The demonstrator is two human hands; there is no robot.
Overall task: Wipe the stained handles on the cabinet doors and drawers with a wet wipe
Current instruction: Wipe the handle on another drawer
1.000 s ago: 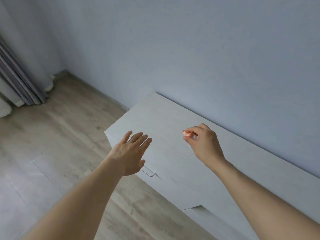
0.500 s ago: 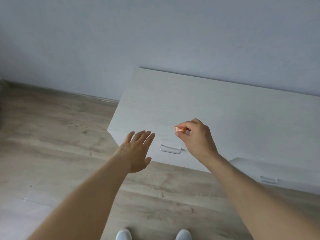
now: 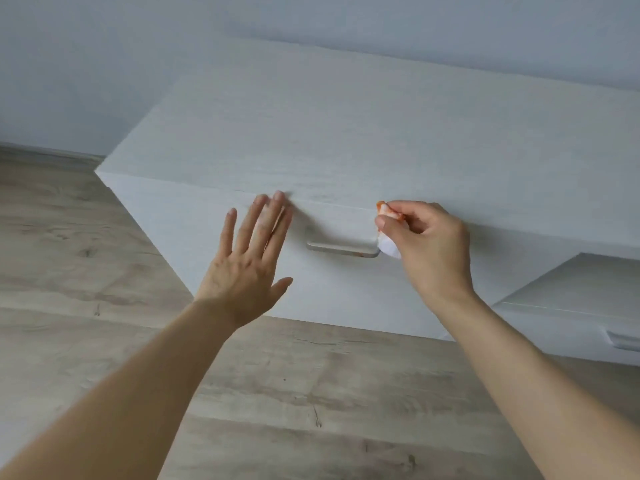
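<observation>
Right hand [image 3: 427, 247]: grip closed on a bunched wet wipe [image 3: 388, 237], pinched between thumb and curled fingers. Wipe is white, crumpled, with orange staining on its upper part; its lower white corner hangs below the thumb. That corner sits at the right end of the drawer handle [image 3: 343, 248], touching or just short of it; contact cannot be confirmed from this view.

Handle: pale bar-shaped pull, mounted horizontally on the upper drawer front of the white cabinet [image 3: 346, 133], just below the cabinet's top edge. A small orange-brown mark shows on the lower right portion of the bar, near the wipe.

Left hand [image 3: 247, 268]: grip open, fingers straight and spread, holding nothing. Back of hand faces the camera. It lies to the left of the handle, fingertips up at the seam under the cabinet's top edge; whether the palm presses the drawer front cannot be told.

Right of the handle and lower, a second cabinet section steps forward, with a second handle [image 3: 623, 339] on its front at the frame's right edge; detail too small to judge staining.

Cabinet stands against a pale blue-grey wall [image 3: 138, 64] on a wood-grain floor [image 3: 277, 393].
</observation>
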